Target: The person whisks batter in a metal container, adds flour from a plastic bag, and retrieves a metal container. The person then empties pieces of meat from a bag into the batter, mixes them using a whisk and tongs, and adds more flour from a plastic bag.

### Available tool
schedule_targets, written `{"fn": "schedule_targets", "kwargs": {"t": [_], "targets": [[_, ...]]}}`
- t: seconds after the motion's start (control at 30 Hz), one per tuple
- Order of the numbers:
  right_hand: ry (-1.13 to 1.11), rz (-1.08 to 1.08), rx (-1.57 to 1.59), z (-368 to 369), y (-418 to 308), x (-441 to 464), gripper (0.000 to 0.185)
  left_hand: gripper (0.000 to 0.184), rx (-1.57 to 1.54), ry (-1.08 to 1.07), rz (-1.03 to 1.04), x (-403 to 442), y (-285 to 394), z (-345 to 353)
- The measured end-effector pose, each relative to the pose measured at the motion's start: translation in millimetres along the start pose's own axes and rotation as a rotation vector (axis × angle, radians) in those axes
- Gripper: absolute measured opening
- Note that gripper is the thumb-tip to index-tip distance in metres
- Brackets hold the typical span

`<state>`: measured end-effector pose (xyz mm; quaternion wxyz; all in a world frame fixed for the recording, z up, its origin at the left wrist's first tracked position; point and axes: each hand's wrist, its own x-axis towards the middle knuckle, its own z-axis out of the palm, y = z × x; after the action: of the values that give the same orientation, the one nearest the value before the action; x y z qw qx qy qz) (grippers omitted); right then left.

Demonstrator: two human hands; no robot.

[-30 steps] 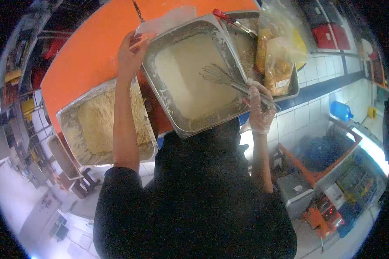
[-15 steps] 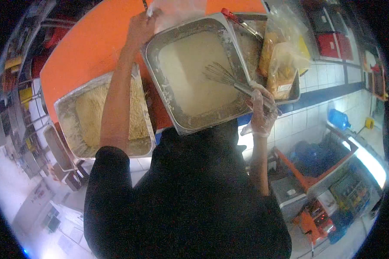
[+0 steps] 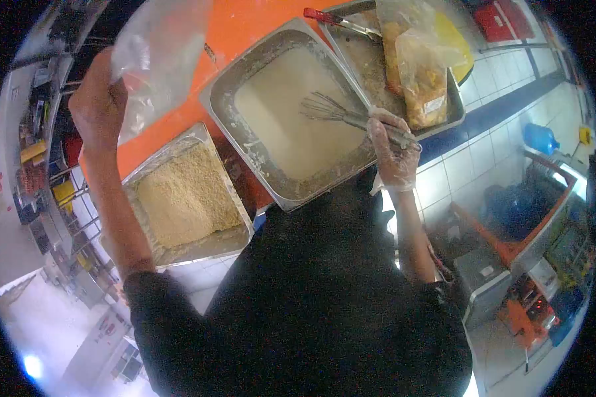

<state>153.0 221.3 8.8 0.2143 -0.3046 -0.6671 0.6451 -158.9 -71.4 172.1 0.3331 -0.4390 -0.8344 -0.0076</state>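
Note:
My bare left hand (image 3: pixel 99 99) is closed on the edge of a clear plastic bag (image 3: pixel 157 66), held up over the left part of the orange table. My right hand (image 3: pixel 396 151), in a clear glove, grips the handle of a metal whisk (image 3: pixel 330 109). The whisk's wires rest in the pale liquid batter (image 3: pixel 291 119) of a square metal pan (image 3: pixel 222 99). Left of that pan, below my left hand, a second metal tray (image 3: pixel 240 246) holds dry, crumbly flour (image 3: pixel 189 198).
Behind the batter pan to the right, another tray (image 3: pixel 454 118) carries red-handled tongs (image 3: pixel 334 20) and bagged orange-yellow food (image 3: pixel 422 89). The orange table (image 3: pixel 235 23) extends behind. At the right are a blue water jug (image 3: pixel 540 139) and an orange-edged frame (image 3: pixel 487 241).
My left hand has moved left from behind the batter pan, lifting the plastic bag with it. My right hand still holds the whisk in the batter.

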Motion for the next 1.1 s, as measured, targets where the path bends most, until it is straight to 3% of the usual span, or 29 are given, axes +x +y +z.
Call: {"fn": "schedule_targets", "kwargs": {"t": [0.1,0.17,0.2,0.4,0.57,0.67,0.73,0.8,0.83,0.9,0.97,1.1], "targets": [[-0.013,0.012,0.054,-0.4,-1.7,0.2,0.019,0.033,-0.139,-0.266,0.091,15.9,26.3,-26.1],[-0.009,0.024,0.019,-1.1,1.8,0.9,0.019,0.027,-0.144,-0.729,0.022,22.3,38.8,-32.6],[-0.003,0.029,0.023,-1.5,2.7,1.1,0.019,0.023,-0.145,-0.832,0.011,27.1,46.2,-35.6],[-0.003,0.065,0.031,-0.5,-3.3,-2.4,0.018,0.019,-0.183,-1.063,-0.079,42.4,70.8,-55.7],[-0.054,-0.178,-0.147,4.2,-10.0,-3.1,0.013,0.023,-0.300,-1.029,-0.116,39.9,68.4,-58.8],[-0.074,-0.302,-0.022,17.8,9.4,4.5,0.005,0.026,-0.321,-0.910,-0.154,22.4,55.6,-53.6],[-0.080,-0.251,0.054,33.2,10.2,7.8,0.003,0.028,-0.360,-0.808,-0.180,19.6,62.7,-55.6],[-0.140,-0.236,0.109,55.9,10.0,9.8,0.003,0.028,-0.329,-0.766,-0.514,16.8,84.0,-67.7],[-0.174,-0.289,0.083,69.5,7.7,14.4,0.005,0.028,-0.335,-0.754,-0.509,7.6,87.6,-65.5],[-0.190,-0.484,0.294,104.4,-7.4,18.2,0.013,0.029,-0.478,-0.324,-0.485,-21.1,94.0,-56.5],[-0.342,-0.499,0.153,119.6,-21.5,17.9,0.030,0.029,-0.407,-0.404,-0.573,-32.3,99.7,-65.5],[-0.495,-0.572,0.165,135.7,-35.9,14.0,0.049,0.021,-0.554,-0.213,-0.729,-67.1,110.8,-66.2]]}}
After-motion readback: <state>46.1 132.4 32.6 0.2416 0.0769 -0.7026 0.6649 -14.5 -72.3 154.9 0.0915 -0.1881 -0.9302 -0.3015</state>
